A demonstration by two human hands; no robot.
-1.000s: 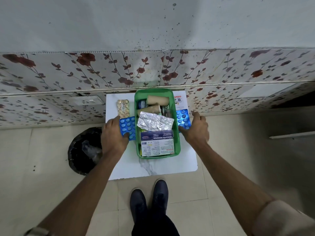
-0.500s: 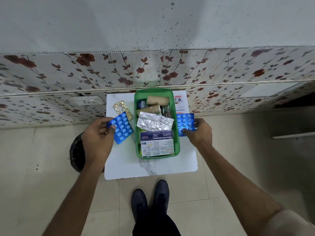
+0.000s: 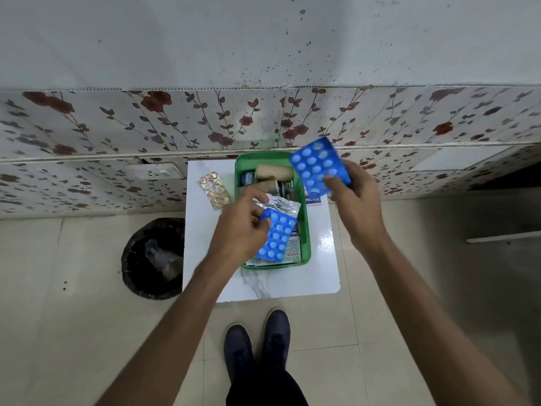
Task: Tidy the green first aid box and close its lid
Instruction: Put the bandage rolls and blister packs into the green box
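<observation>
Left hand (image 3: 238, 230) pinching glossy blue blister sheet (image 3: 275, 235) over green plastic box (image 3: 306, 230). Right hand (image 3: 355, 197) pinching second bubbled blue sheet (image 3: 319, 168), tilted.

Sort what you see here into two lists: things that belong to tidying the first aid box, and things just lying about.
Belongs to the job:
green box
blue blister pack in left hand
blue blister pack in right hand
gold blister pack
foil strip

Just lying about:
black bin
wall socket

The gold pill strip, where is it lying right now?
In the head view, the gold pill strip lies on the white table, just left of the green box and beyond the left hand.
</observation>
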